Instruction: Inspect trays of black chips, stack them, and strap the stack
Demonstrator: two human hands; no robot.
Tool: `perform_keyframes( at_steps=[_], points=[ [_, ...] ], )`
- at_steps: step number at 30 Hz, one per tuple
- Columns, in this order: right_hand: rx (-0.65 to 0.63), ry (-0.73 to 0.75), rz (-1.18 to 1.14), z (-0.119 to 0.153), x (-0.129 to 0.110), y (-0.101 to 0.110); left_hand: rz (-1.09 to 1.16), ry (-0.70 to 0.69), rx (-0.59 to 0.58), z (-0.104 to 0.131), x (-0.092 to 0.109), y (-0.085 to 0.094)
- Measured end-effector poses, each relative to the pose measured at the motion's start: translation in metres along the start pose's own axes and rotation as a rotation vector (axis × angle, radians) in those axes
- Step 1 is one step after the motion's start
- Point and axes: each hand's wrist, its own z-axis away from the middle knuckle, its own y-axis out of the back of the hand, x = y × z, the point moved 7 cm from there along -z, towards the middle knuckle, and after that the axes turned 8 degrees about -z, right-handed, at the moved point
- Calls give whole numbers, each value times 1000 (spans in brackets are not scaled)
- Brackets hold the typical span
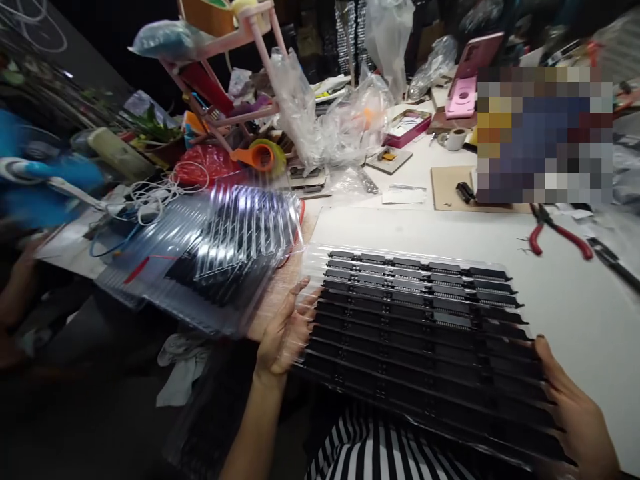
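A clear plastic tray (385,333) with rows of black, comb-like parts is held level over the front edge of the white table. My left hand (287,333) grips its left edge, the fingers partly seen through the clear plastic. At the right edge, my right hand (575,400) holds the same tray, with some fingers hidden under it. To the left lies a stack of clear ridged trays (175,233), some with black parts inside.
Red-handled pliers (560,233) lie at the right on the white table (360,227). Behind are a white cup (454,139), a pink phone stand (463,97), plastic bags and a pink rack (260,47). A blue fan (45,167) and a person's arm (20,283) are at far left.
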Motion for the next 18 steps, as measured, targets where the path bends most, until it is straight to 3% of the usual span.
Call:
perform_keyframes(
  at_steps=[6,8,13,18],
  points=[
    [373,301,72,16,-10,0,27,15,18,2,-3,2],
    [409,325,93,17,-14,1,31,13,20,2,-3,2],
    [106,169,-115,2,-9,-8,49,18,27,0,-3,3],
    [-75,-54,-173,-6,4,-4,35,29,21,-1,-2,1]
  ],
)
